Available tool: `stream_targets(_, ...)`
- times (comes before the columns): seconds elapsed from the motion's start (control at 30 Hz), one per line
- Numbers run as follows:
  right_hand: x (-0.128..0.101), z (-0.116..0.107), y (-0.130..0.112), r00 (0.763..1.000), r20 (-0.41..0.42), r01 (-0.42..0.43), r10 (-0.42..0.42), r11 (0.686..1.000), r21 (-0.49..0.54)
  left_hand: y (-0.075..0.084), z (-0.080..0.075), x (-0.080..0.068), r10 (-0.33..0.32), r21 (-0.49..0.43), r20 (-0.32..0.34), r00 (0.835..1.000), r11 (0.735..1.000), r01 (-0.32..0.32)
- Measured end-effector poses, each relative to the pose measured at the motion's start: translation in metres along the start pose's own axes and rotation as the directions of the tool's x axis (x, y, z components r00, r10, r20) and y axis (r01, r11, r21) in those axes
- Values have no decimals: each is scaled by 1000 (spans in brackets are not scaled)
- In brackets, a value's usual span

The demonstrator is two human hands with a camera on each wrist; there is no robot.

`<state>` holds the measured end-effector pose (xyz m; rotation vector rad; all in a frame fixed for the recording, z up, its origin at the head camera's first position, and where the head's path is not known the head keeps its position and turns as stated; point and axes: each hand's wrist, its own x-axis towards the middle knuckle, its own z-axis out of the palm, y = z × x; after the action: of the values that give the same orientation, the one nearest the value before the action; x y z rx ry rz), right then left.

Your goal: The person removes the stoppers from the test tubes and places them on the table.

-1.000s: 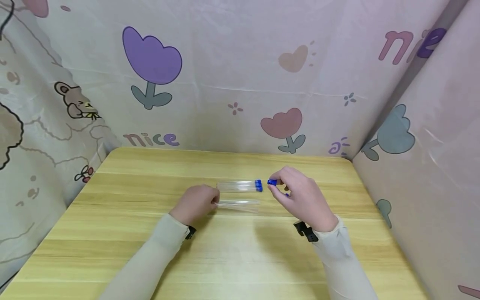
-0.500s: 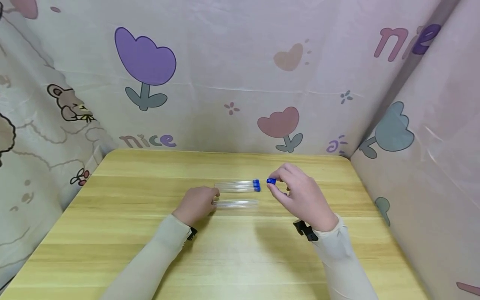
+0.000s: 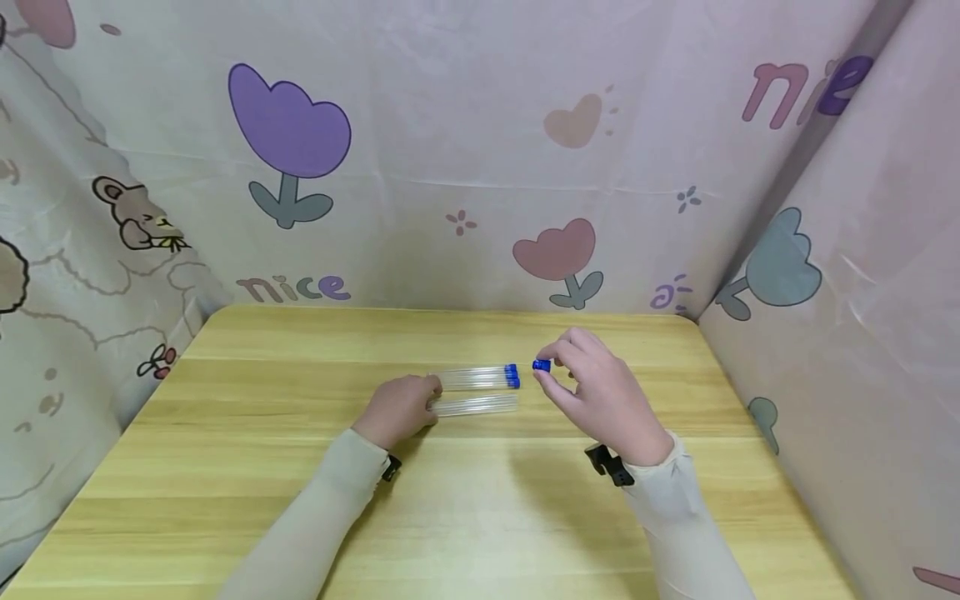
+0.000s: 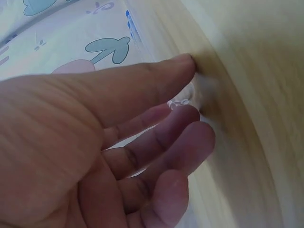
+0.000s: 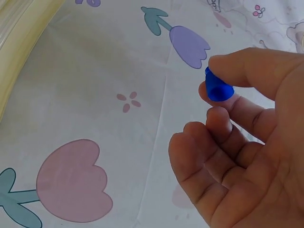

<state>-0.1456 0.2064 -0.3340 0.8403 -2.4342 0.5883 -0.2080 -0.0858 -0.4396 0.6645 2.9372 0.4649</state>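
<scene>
Pinching a blue cap (image 3: pixel 542 365) between thumb and forefinger, the right hand (image 3: pixel 600 396) is hovering at 3 o'clock of the uncapped tube (image 3: pixel 476 405). The left hand (image 3: pixel 397 408) is gripping that tube's closed end on the bench (image 3: pixel 480 517); it is probably light, slick and brittle, best held mid-barrel.

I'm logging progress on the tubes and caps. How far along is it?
Looks done: two clear plastic tubes lie side by side on the wooden table, each with a blue cap on its right end. In hand: the right hand pinches a small blue cap, and the left hand holds the left end of a third, uncapped clear tube. Left: that tube has no cap yet.
</scene>
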Motion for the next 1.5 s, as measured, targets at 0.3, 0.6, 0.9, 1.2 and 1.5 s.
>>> stream_targets(0.3, 1, 3, -3, 1000, -2, -10, 10, 1000, 2, 14, -16, -7, -16, -34, -49, 999, 999, 14)
stream_targets(0.6, 0, 8, -2, 998, 1, -61, 61, 996, 58, 29, -77, -30, 133, -41, -293, 947, 988, -151)
stream_targets(0.9, 1, 16, -3, 983, 142, -122, 116, 992, 36, 6, -86, -34, 182, -17, -270, 945, 981, -194)
stream_targets(1.2, 4, 26, 5, 969, 191, -165, 154, 985, 45, 5, -90, -31, 228, -23, -311, 923, 969, -248)
stream_targets(1.5, -7, 61, 51, 928, 326, -117, 179, 972, -201, 6, -89, -33, 238, -15, -288, 928, 967, -253)
